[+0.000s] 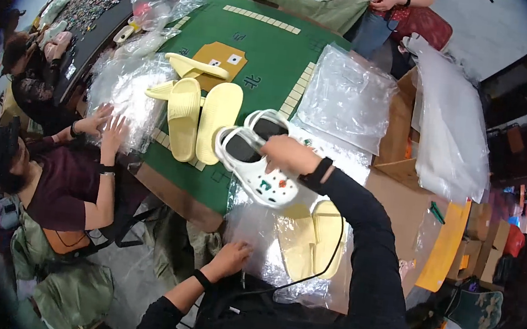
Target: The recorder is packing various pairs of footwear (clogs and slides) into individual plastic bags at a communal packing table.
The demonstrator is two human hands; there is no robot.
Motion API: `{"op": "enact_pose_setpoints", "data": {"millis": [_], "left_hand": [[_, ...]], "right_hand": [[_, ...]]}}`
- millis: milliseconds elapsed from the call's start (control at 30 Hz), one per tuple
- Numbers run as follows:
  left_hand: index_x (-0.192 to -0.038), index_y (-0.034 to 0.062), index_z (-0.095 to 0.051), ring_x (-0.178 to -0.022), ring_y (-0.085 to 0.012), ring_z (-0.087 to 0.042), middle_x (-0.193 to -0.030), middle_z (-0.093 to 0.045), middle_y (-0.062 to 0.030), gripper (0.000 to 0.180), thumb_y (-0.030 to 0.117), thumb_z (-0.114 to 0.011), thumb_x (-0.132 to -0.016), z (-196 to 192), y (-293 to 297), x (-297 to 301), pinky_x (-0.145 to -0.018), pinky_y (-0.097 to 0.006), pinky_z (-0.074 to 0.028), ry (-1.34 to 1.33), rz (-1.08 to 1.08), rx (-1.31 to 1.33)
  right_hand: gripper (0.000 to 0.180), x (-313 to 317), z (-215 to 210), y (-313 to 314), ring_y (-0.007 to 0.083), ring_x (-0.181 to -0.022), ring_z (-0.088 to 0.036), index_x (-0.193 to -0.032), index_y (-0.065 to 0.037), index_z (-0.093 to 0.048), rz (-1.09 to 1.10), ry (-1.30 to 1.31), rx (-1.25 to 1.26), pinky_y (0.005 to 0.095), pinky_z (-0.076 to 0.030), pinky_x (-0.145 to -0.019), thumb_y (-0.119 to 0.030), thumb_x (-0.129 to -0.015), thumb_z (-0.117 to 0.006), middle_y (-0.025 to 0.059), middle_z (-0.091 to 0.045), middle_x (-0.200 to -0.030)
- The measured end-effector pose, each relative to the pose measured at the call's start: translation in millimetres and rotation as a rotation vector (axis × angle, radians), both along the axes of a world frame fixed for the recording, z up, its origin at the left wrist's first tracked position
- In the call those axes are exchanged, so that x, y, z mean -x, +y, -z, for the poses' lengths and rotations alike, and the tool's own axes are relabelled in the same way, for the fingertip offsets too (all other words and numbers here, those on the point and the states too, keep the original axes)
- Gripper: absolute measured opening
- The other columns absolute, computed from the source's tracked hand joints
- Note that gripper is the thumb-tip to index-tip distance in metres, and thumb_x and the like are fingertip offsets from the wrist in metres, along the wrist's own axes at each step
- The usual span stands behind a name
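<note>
My right hand [292, 155] is closed on a pair of white clogs [271, 185] with dark insoles and small colourful charms, held above the near right part of the green table mat. Just below them, a pair of pale yellow slippers [327, 237] lies in a clear plastic bag [262, 229]. At the bag's left edge, my left hand [230, 259] has its fingers curled against the film; the fingertips are partly hidden. More pale yellow slippers [220, 120] rest on the mat to the left of the clogs, some overlapping.
Flat clear bags [346, 96] lie at the right of the green mat [276, 49], beside a cardboard box [400, 160] with plastic sheeting. At left, a co-worker's hands [108, 130] press on clear plastic. Across the table, another person holds green fabric [320, 8].
</note>
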State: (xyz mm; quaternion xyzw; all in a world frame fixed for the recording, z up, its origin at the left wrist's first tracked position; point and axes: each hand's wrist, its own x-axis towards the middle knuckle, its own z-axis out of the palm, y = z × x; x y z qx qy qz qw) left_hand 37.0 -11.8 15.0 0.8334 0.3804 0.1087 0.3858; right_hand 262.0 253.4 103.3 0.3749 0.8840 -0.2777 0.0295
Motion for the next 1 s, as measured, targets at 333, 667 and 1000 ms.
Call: {"op": "enact_pose_setpoints", "data": {"millis": [333,667,1000], "left_hand": [[-0.106,0.007,-0.055,-0.089,-0.0318,-0.055,-0.101,-0.056,-0.0145,0.034,0.008,-0.059,-0.072,-37.5,-1.9,9.5,-0.075,-0.041,-0.046,0.025,-0.09,-0.08],[-0.097,0.0045,-0.058,-0.088,-0.033,-0.056,-0.098,-0.058,-0.0156,0.024,0.005,-0.059,-0.073,-53.0,-27.8,45.9,-0.074,-0.04,-0.046,0.067,-0.292,-0.012],[-0.099,0.0033,-0.059,-0.083,-0.0321,-0.058,-0.093,-0.06,-0.0147,0.021,0.007,-0.057,-0.079,-42.7,-59.5,62.0,-0.07,-0.041,-0.047,0.023,-0.231,-0.002]], "right_hand": [[0.04,-102.5,-68.2,139.2,0.0308,-0.082,-0.063,-0.083,0.001,-0.065,0.696,-0.105,0.03,0.0378,-0.048,-0.077,-0.032,-0.063,-0.073,0.02,-0.064,-0.083],[0.066,-132.9,82.2,154.0,0.0373,-0.114,-0.047,-0.134,-0.001,-0.028,0.836,-0.175,-0.086,0.0399,-0.036,-0.097,-0.03,-0.081,-0.056,0.0253,-0.049,-0.122],[0.029,-105.6,-58.7,-97.6,0.0142,-0.091,-0.058,-0.108,0.001,-0.059,0.541,0.381,0.728,0.0267,-0.045,-0.083,-0.019,-0.089,-0.053,0.0063,-0.062,-0.1]]}}
